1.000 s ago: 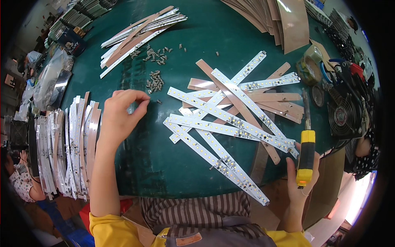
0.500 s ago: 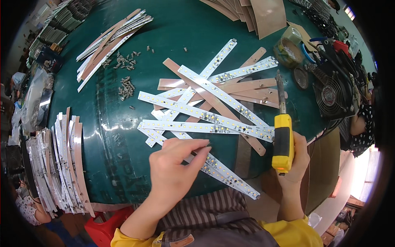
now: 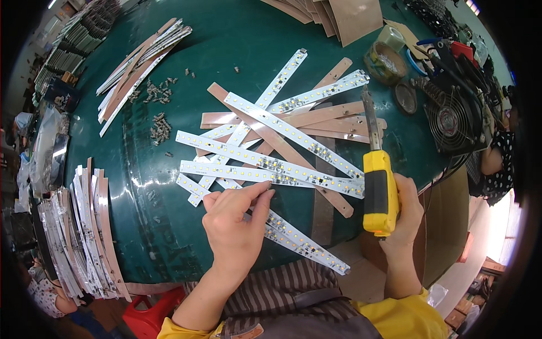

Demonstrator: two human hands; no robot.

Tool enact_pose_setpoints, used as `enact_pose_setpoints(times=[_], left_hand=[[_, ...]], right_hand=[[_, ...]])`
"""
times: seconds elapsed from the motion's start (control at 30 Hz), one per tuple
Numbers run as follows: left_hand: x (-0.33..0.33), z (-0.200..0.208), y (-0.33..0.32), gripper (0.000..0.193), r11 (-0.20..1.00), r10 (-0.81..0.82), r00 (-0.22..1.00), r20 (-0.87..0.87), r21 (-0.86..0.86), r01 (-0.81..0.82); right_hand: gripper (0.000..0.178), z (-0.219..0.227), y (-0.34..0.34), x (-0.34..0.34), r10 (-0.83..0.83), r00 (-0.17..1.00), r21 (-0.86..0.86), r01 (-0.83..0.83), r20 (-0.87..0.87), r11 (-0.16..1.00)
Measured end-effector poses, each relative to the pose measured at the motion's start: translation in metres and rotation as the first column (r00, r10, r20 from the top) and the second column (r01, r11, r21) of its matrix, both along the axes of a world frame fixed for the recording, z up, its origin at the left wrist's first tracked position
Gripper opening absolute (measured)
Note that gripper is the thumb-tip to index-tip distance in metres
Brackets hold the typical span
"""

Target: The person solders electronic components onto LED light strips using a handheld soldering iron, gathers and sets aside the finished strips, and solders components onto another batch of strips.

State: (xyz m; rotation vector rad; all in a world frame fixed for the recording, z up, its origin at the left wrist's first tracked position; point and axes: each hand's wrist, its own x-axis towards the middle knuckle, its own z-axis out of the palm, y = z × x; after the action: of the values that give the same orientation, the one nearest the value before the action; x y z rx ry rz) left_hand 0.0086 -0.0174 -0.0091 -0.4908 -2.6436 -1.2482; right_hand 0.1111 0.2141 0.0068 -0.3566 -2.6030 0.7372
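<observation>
My right hand is wrapped round the yellow and black soldering gun, whose metal tip points away from me beside the strips' right ends. My left hand is closed in a pinch over the near part of the pile; what sits between thumb and forefinger, if anything, is too small to make out. Beneath and beyond it, white LED circuit strips lie crisscrossed with brown-backed strips turned over among them. Two strips reach toward my lap, partly hidden by the left hand.
Small metal parts lie in heaps left of the pile. Bundled strips stand at the near left and far left. At the right are a round tub, a fan and cables. Brown sheets lie at the far edge.
The whole view has shifted, so the table's things appear a little farther left and up. My left hand's pinch has moved slightly left and away from me over the strips. The soldering gun stays in my right hand.
</observation>
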Motion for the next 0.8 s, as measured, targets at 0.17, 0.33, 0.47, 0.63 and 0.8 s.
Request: enact_pose_setpoints(times=[0.17, 0.33, 0.47, 0.63, 0.8], left_hand=[[-0.002, -0.003, -0.002, 0.015, 0.999, -0.037, 0.997, -0.062, 0.010, 0.038], [-0.001, 0.007, -0.001, 0.016, 0.993, -0.095, 0.995, -0.045, -0.081, 0.091], [0.000, 0.004, -0.002, 0.017, 0.995, -0.082, 0.996, -0.033, -0.064, 0.080], [0.000, 0.001, -0.001, 0.020, 0.997, -0.058, 0.997, -0.046, -0.046, 0.056], [0.001, 0.000, 0.001, 0.020, 0.998, -0.037, 0.998, -0.047, -0.044, 0.035]], right_hand=[[0.038, 0.006, 0.000, 0.015, -0.022, 0.998, -0.064, 0.025, 0.050, 0.998], [0.040, 0.003, -0.002, 0.028, -0.029, 0.999, -0.073, 0.032, 0.040, 0.997], [0.041, 0.003, -0.003, 0.027, -0.017, 0.999, -0.086, 0.021, 0.043, 0.996], [0.041, 0.003, -0.004, 0.027, -0.012, 0.999, -0.099, 0.015, 0.031, 0.995], [0.041, 0.004, -0.007, 0.026, -0.019, 0.999, -0.146, 0.025, 0.044, 0.989]])
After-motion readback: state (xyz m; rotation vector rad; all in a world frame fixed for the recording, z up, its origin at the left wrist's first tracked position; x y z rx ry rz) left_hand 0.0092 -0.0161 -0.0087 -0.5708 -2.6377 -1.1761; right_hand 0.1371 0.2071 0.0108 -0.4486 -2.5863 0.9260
